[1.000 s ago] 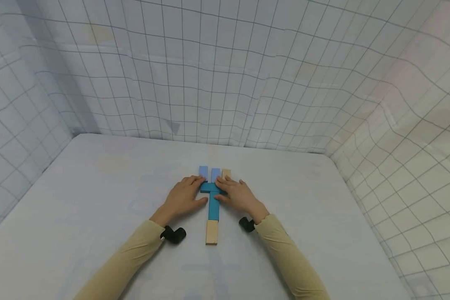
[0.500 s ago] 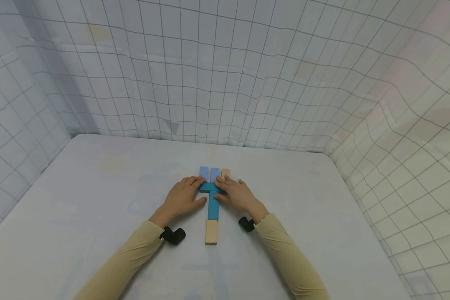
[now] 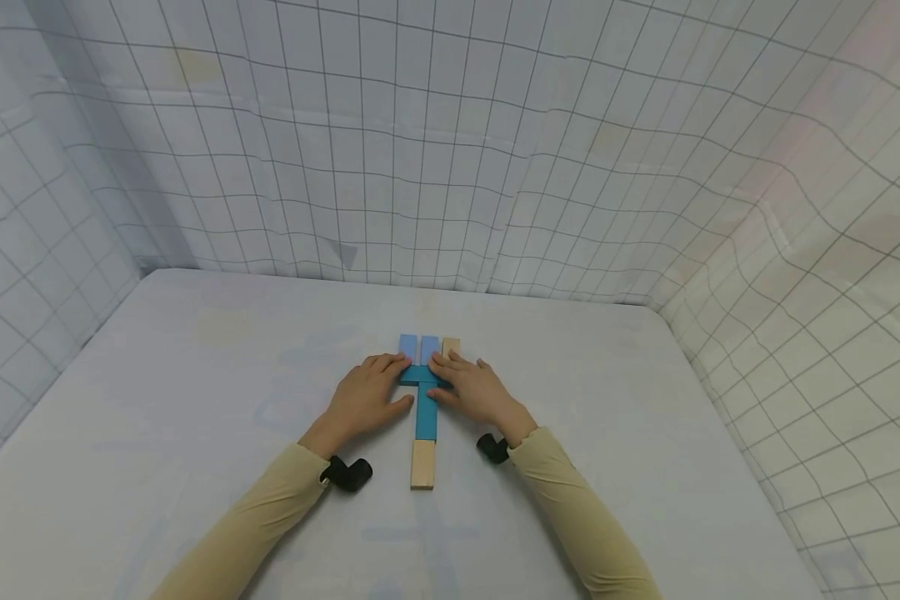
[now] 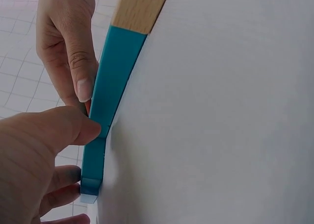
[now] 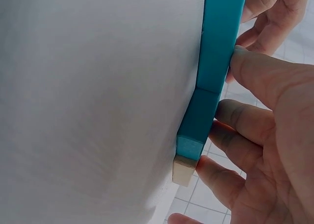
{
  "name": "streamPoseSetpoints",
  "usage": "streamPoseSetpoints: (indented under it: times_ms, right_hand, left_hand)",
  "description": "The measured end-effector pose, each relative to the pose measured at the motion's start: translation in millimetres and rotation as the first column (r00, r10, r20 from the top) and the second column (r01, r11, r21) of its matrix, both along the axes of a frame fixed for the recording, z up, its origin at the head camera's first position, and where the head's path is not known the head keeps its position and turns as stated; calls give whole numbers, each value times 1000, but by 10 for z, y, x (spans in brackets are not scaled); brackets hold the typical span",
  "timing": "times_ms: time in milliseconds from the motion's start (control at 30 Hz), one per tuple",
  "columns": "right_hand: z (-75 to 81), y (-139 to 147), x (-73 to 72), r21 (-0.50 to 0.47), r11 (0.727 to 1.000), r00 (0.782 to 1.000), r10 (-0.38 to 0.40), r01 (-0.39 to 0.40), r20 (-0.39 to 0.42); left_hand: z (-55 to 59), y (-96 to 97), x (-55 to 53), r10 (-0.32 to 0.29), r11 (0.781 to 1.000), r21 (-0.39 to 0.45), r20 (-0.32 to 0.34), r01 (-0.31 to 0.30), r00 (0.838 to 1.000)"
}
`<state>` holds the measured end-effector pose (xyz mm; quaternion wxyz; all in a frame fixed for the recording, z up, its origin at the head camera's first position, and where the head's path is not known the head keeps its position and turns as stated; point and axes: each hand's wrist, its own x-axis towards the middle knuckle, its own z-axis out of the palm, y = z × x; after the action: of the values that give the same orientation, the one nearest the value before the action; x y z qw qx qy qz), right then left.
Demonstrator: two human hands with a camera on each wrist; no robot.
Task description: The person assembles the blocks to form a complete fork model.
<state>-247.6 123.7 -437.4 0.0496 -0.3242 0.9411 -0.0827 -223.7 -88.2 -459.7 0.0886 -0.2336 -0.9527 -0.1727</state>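
Note:
Flat blocks lie on the white table in a fork shape. A teal crossbar block (image 3: 418, 374) joins a teal stem block (image 3: 427, 412), with a wooden block (image 3: 422, 464) at the near end. Beyond the crossbar stand two light blue blocks (image 3: 408, 345) (image 3: 429, 347) and another wooden block (image 3: 452, 344) side by side. My left hand (image 3: 369, 392) has its fingertips at the left light blue block and the crossbar's left end. My right hand (image 3: 482, 392) rests fingertips on the middle and right blocks, its thumb at the stem; it partly hides the crossbar's right end.
The white-covered table (image 3: 270, 500) reaches back to a white sheet with a dark grid (image 3: 450, 167), which also hangs on both sides. Black wrist cameras (image 3: 347, 474) sit on both wrists, low over the table.
Both hands stay almost still on the blocks. The block arrangement keeps the same shape; only slight shifts of the head view show.

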Motion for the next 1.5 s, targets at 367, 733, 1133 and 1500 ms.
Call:
streamPoseSetpoints:
  times_ms: [367, 733, 1133, 1500]
  right_hand:
    - [-8, -6, -13, 9, 1000, 1000, -6, 6, -4]
    - [-35, 15, -10, -21, 1000, 1000, 8, -8, -15]
    - [-29, 39, 10, -9, 1000, 999, 15, -16, -29]
    - [13, 62, -63, 37, 999, 999, 38, -37, -39]
  left_hand:
    - [6, 13, -1, 14, 1000, -10, 22, -14, 1000]
    - [34, 38, 10, 33, 999, -27, 48, -32, 998]
    - [2, 49, 1, 31, 999, -41, 54, -29, 998]
    - [122, 70, -131, 3, 997, -71, 57, 2, 998]
